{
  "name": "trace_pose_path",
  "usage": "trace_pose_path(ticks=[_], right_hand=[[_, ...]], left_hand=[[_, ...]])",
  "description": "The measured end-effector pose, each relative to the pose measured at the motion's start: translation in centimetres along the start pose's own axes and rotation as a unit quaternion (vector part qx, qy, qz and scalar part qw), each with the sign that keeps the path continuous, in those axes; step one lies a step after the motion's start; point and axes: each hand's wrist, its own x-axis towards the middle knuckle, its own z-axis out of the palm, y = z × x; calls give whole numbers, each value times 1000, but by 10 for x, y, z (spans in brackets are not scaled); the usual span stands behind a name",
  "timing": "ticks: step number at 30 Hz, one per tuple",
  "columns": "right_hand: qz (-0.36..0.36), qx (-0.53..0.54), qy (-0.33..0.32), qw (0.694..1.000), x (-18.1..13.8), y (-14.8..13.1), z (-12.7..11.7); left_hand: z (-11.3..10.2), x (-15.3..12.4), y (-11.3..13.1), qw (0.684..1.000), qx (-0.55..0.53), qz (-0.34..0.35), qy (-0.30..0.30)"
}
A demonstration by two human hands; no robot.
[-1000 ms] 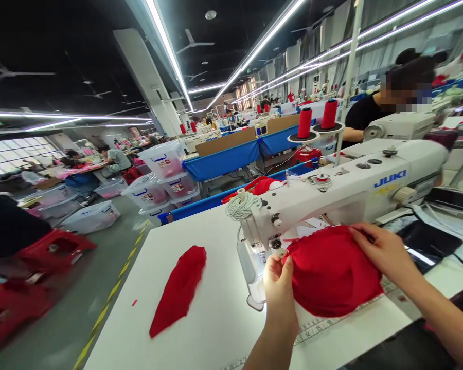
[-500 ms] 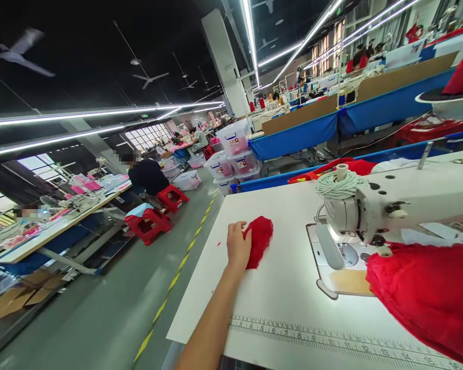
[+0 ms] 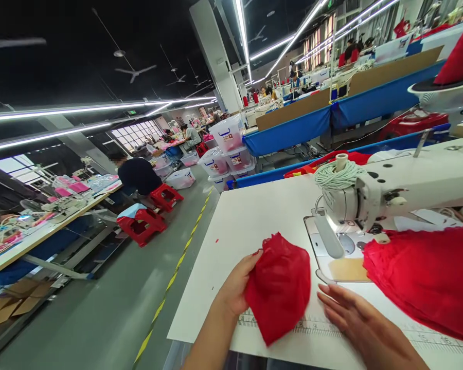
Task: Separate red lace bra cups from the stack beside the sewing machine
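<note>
My left hand (image 3: 235, 285) grips a small red fabric piece (image 3: 280, 285) by its left edge and holds it up just above the white table (image 3: 254, 216) near the front edge. Beside it my right hand (image 3: 351, 316) reaches in with fingers stretched out flat, fingertips close to the piece's right side and holding nothing. A larger red fabric piece (image 3: 428, 277) lies to the right under the white sewing machine (image 3: 389, 195). A coil of white cord (image 3: 337, 174) sits on top of the machine head.
A printed ruler (image 3: 332, 329) runs along the table's front edge. Left of the table is a grey aisle with a yellow dashed line (image 3: 177, 267), red stools (image 3: 142, 223), plastic bins (image 3: 227, 149) and a seated person (image 3: 137, 174) at another table.
My left hand has lifted the small red piece off the table and brought it toward me. My right hand has come into view beside it.
</note>
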Motion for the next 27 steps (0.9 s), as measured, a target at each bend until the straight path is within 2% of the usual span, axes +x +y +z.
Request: trace_pose_path(ticks=[2,3,5,7,10,13,16,20,24,27], right_hand=[[49,85,-26,995,10,-13,6],[64,93,-40,993,12,-20,9],[107,107,-116,982,13,-32,14],[138,128,-163,969,13,-39,16],[123,153,-133,971,13,-41,15],[105,159,-116,975,13,-44,11],[125,165,-126,970,8,-49,6],[136,108,-127,977,2,-48,-1],[88,77,-63,991,5,-40,-8],[50,58,-26,997,9,-39,-9]], left_hand=[[8,-9,-7,986,-146,-65,-58],[12,-11,-10,978,-176,-83,-74],[17,-12,-15,971,-199,-99,-83],[19,-11,-19,973,-197,-92,-81],[20,-10,-23,981,-132,-66,-125],[20,-12,-27,978,-35,-100,-182],[20,-15,-31,977,-7,-118,-175],[19,-18,-29,982,-35,-86,-166],[21,-24,-28,962,34,-158,-220],[25,-30,-33,953,66,-187,-227]])
